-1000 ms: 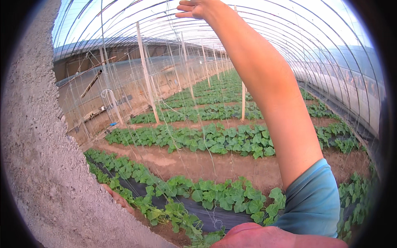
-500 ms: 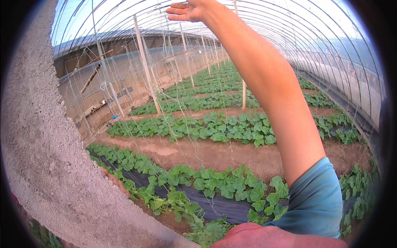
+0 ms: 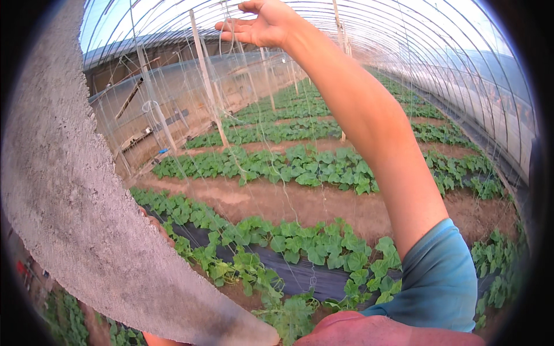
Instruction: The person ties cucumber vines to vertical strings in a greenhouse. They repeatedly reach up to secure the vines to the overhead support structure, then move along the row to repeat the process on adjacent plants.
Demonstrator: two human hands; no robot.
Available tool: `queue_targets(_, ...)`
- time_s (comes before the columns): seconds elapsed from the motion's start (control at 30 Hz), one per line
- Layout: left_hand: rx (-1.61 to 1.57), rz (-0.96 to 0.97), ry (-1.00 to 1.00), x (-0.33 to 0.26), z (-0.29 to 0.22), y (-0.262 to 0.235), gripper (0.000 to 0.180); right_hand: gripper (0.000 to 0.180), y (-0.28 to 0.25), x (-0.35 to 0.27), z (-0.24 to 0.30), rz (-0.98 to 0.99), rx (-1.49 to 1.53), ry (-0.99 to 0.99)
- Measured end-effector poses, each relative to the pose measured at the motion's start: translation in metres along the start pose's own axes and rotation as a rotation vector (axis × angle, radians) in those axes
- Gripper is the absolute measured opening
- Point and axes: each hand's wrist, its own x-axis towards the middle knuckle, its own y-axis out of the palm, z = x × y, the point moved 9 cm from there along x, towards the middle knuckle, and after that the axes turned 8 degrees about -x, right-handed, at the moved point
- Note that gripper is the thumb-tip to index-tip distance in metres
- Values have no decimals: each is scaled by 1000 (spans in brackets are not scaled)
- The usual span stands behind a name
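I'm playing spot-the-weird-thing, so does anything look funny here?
Yes: a big, rough grey shape covers much of the view's left side, hiding most of the left hand. It looks odd because I can't tell what it is. Nothing looks clearly spilled or broken among the plants.

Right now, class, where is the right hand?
In the head view, the right hand is raised near the top, just left of centre, right of a pale post and above rows of green plants.

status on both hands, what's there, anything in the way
Right hand raised, open, by hanging string, contact unclear. Left hand mostly hidden, grip unreadable. Rough grey object blocking left side of view.
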Motion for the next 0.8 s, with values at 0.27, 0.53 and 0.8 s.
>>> queue_targets(0.27,21,-34,14,-5,3,4,52,48,-20,-45,-4,127,-204,-165)
queue_targets(0.53,64,-134,60,-12,12,-8,52,34,-59,-206,-55,-407,-725,-239)
queue_targets(0.8,631,-1361,942,-220,49,-15,41,28,-104,-428,-293,-196,-751,379)
